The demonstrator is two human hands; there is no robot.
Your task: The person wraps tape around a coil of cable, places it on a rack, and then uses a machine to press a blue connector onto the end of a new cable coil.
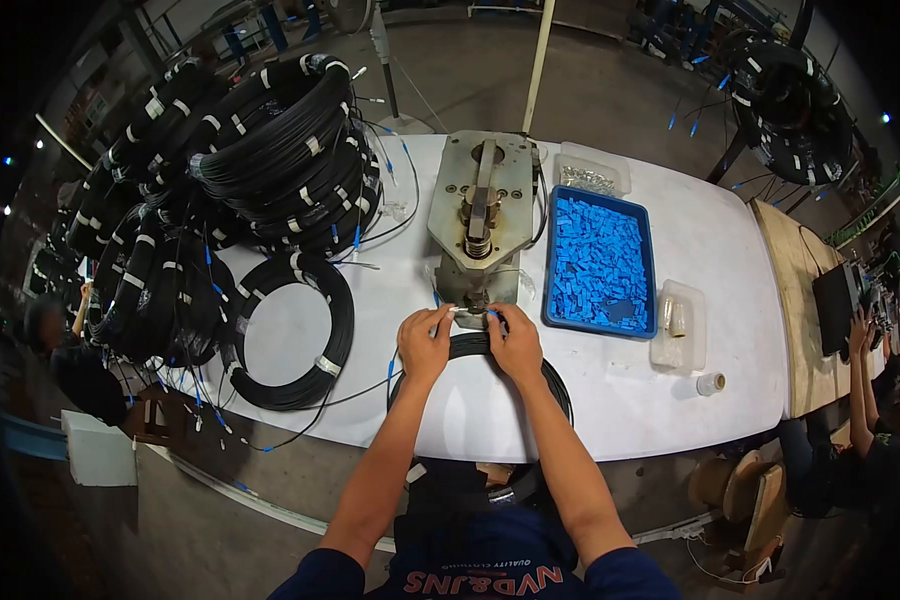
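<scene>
Both hands meet at the foot of a metal press (480, 200) and hold a thin cable end between them. My left hand (425, 342) pinches its left side, where a small white tip (457, 309) shows by the fingertips. My right hand (516, 343) is closed on the other side, with a bit of blue connector (492, 314) at its fingertips. The piece lies just under the press head, and the fingers partly hide it. A coil of black cable (470, 345) lies on the table beneath my wrists.
A blue tray (550, 300) of small blue parts stands right of the press. Clear plastic boxes (682, 355) and a small roll (711, 383) are nearby. Black cable coils (280, 150) pile up at left; one coil (342, 320) lies flat. Other people work at both sides.
</scene>
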